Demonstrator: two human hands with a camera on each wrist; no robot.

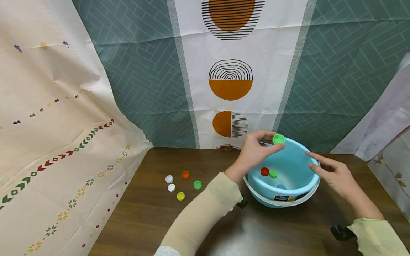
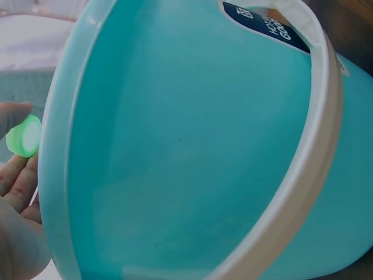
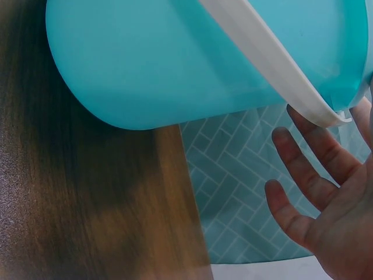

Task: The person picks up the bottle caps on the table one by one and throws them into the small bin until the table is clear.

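Observation:
My left hand (image 1: 256, 149) pinches a green bottle cap (image 1: 279, 139) between thumb and fingers, above the left rim of a light blue bucket (image 1: 301, 156). The same cap (image 2: 24, 137) appears at the left edge of the left wrist view, beside the bucket's wall. Inside the bucket lie a red cap (image 1: 264, 171), another green cap (image 1: 273, 175) and a blue cap (image 1: 281, 186). At the right rim my right hand (image 1: 333, 174) is spread, its fingertips right by the edge. In the right wrist view its fingers (image 3: 315, 186) are loosely extended near the white handle (image 3: 262, 52).
Left of the bucket, loose caps lie on the brown wooden table (image 1: 137, 220): two white caps (image 1: 169, 179), an orange cap (image 1: 185, 174), a green cap (image 1: 197, 184) and a yellow cap (image 1: 180, 196). Behind the table hangs a patterned curtain (image 1: 144, 89).

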